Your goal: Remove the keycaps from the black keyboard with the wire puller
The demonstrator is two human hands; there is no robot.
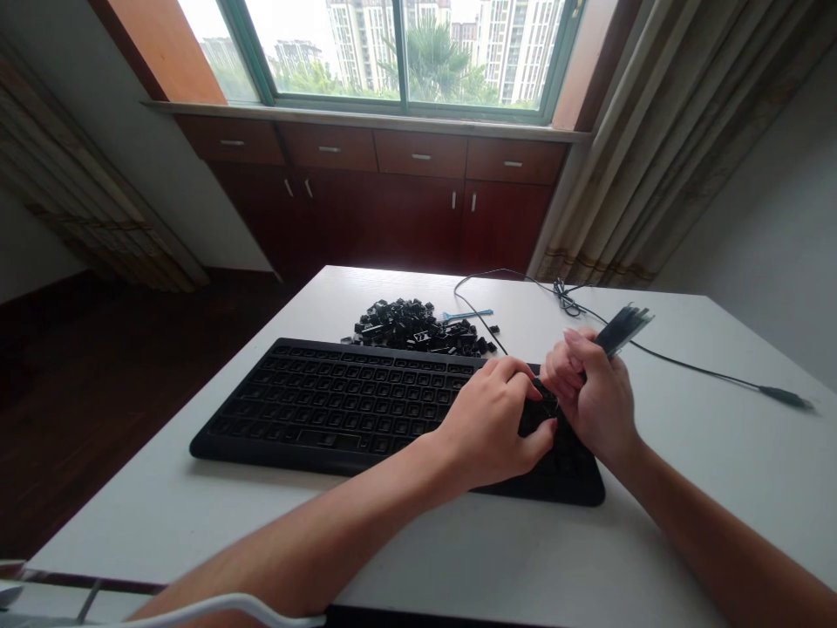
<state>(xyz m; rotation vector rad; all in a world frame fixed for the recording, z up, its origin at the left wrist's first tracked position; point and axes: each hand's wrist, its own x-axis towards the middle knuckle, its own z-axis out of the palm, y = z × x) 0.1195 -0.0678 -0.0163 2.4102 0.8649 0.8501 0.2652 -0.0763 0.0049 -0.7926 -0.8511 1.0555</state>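
Note:
A black keyboard (340, 392) with its keycaps off lies on the white table. My right hand (592, 392) is wrapped round a dark brush (626, 329), its splayed end pointing up and away, above the keyboard's right end. Most of its handle is hidden in the fist. Beside it, my left hand (493, 423) rests over the keyboard's right part with thumb and forefinger bent towards each other. Thin wire-like lines show near those fingertips; what they pinch I cannot make out. Behind the keyboard lies a heap of loose black keycaps (411, 327).
A small blue tool (467, 314) lies beside the heap. A black cable (680, 362), partly bundled, runs across the table (261, 523) to a dark plug (785, 397) at right. A white curved cord (228, 602) crosses the near left edge. Wooden cabinets (392, 209) stand beyond.

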